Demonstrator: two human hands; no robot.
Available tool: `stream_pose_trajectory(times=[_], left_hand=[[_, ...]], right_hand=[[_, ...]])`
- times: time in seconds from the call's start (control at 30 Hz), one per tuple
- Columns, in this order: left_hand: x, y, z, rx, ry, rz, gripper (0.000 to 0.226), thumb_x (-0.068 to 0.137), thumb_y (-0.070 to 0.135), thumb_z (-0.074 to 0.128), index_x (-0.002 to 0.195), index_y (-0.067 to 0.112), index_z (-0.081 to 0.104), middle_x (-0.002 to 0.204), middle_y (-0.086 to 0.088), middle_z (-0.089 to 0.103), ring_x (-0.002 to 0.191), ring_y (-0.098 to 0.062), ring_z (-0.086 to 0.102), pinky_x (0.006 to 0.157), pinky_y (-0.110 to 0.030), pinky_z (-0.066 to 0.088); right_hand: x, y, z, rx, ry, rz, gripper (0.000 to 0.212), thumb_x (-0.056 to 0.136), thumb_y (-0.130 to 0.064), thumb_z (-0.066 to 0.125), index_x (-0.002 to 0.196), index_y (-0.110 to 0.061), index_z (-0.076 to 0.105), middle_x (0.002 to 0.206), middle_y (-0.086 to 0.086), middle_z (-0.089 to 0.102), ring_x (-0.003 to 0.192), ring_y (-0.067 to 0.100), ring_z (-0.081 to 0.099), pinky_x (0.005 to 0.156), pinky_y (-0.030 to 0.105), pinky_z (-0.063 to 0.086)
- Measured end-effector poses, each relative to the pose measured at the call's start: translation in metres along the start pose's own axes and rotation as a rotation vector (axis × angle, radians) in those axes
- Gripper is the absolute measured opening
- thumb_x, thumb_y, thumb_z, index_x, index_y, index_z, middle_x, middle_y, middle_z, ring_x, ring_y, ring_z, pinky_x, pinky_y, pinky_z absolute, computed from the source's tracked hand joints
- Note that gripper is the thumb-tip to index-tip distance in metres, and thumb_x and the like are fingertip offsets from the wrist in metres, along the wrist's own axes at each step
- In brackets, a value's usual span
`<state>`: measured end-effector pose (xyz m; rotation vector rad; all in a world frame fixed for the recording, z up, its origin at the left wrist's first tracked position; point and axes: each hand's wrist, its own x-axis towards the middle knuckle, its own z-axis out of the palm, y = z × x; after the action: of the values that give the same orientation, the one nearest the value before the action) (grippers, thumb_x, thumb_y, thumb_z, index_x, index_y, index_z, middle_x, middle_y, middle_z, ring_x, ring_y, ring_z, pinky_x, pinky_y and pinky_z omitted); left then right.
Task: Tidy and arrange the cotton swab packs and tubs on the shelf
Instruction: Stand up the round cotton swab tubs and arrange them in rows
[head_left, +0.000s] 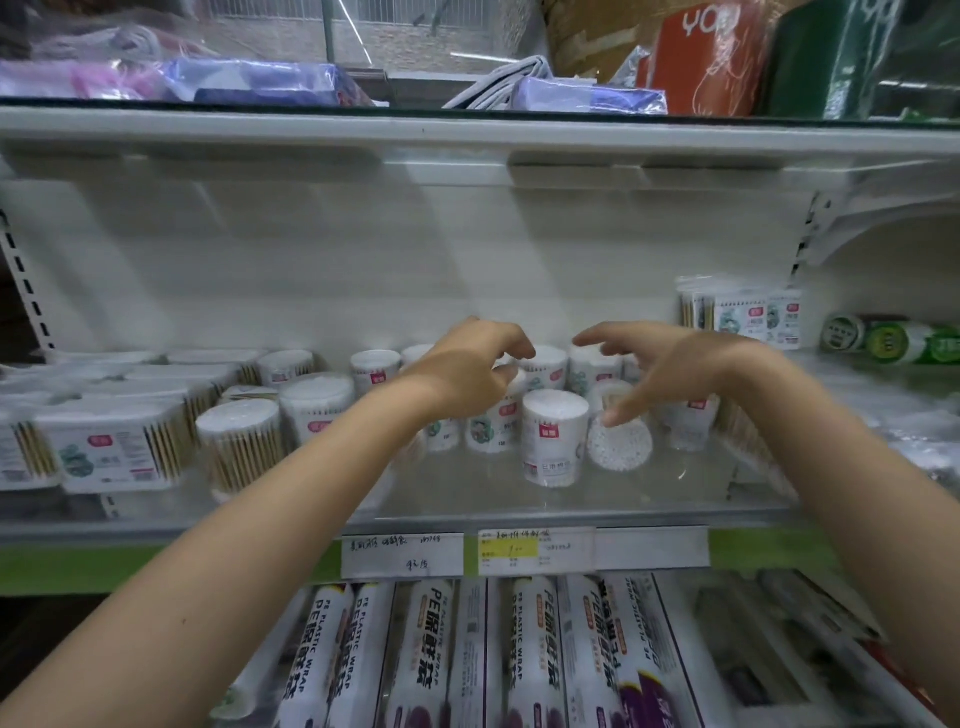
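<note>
Both hands are up over the middle of the frame now, reaching into the cluster of round clear-plastic cotton swab tubs (545, 374) on the glass-fronted white shelf (519, 514). The left hand (462, 371) has its fingers curled down over the tubs at the back of the group; whether it actually pinches one cannot be told, since the fingertips are hidden among the lids. The right hand (660, 371) hovers with fingers spread and loosely bent, holding nothing, just above a tub lying on its side (619, 447) with its white swab tips facing the camera.

In front stands an upright tub with a red label (555, 436), well placed for a grasp. These tubs look light and fairly stiff, smooth-walled and probably a bit slippery, so a wrap of fingers round the sides should serve better than a pinch on the lid. The toppled one will likely roll if nudged; taking it round its barrel seems safest.

At centre left sit rectangular clear boxes of wooden-stick swabs (111, 449) and a round tub of wooden-stick swabs (241, 447). At centre right, flat swab packs (743, 317) stand upright against the back.

Writing: the tub labels carry a small red brand patch, too blurred to read. Below, the white rolls (431, 654) clearly read "PE PLASTIC WRAP" with Chinese characters. The handwritten price tags (402, 555) on the shelf edge are illegible.
</note>
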<state>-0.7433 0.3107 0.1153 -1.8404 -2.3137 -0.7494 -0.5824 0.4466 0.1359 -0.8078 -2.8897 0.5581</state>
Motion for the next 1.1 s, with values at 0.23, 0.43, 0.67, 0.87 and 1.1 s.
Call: stream_pose_trajectory(times=[0.23,0.43,0.67,0.87,1.1], left_hand=[[-0.001,0.007,0.012,-0.116,-0.026,-0.034,0.040,0.092,-0.002,0.039,0.120,0.018,0.059,0.127,0.003,0.057,0.109,-0.011,0.051,0.086,-0.018,0.037],[0.000,0.005,0.015,-0.214,-0.010,-0.063,0.047,0.085,-0.008,0.038,0.118,0.017,0.060,0.121,0.003,0.060,0.108,-0.011,0.054,0.085,-0.018,0.040],[0.004,0.014,0.012,-0.433,0.090,-0.034,0.033,0.095,0.023,0.050,0.128,0.018,0.052,0.118,0.002,0.058,0.105,-0.011,0.056,0.086,-0.021,0.047],[0.030,0.036,0.013,-0.967,-0.074,-0.092,0.039,0.090,0.024,0.060,0.123,0.005,0.051,0.108,-0.013,0.066,0.098,-0.022,0.067,0.089,-0.031,0.055],[0.049,0.050,0.013,-0.812,-0.006,-0.109,0.036,0.081,0.021,0.070,0.107,0.000,0.059,0.096,-0.008,0.066,0.089,-0.020,0.066,0.078,-0.030,0.057]], right_hand=[[0.015,0.031,0.016,-0.249,-0.062,0.077,0.101,0.065,-0.021,0.082,0.146,-0.021,0.023,0.145,0.001,0.042,0.126,0.021,0.047,0.106,0.037,0.040],[0.017,0.033,0.011,-0.257,-0.036,0.002,0.099,0.060,-0.012,0.082,0.143,-0.023,0.030,0.139,-0.002,0.045,0.120,0.018,0.049,0.101,0.034,0.044],[-0.001,0.047,-0.007,0.293,0.113,-0.201,0.097,0.060,0.013,0.078,0.128,-0.038,0.032,0.128,-0.003,0.047,0.105,0.017,0.062,0.081,0.029,0.056],[-0.005,0.048,0.001,0.599,0.139,-0.288,0.097,0.062,0.021,0.072,0.131,-0.033,0.029,0.104,0.002,0.068,0.093,0.010,0.070,0.072,0.026,0.057],[-0.004,0.059,-0.017,-0.132,0.271,-0.064,0.078,0.072,-0.012,0.077,0.139,-0.024,0.038,0.129,-0.002,0.054,0.113,0.014,0.053,0.087,0.022,0.045]])
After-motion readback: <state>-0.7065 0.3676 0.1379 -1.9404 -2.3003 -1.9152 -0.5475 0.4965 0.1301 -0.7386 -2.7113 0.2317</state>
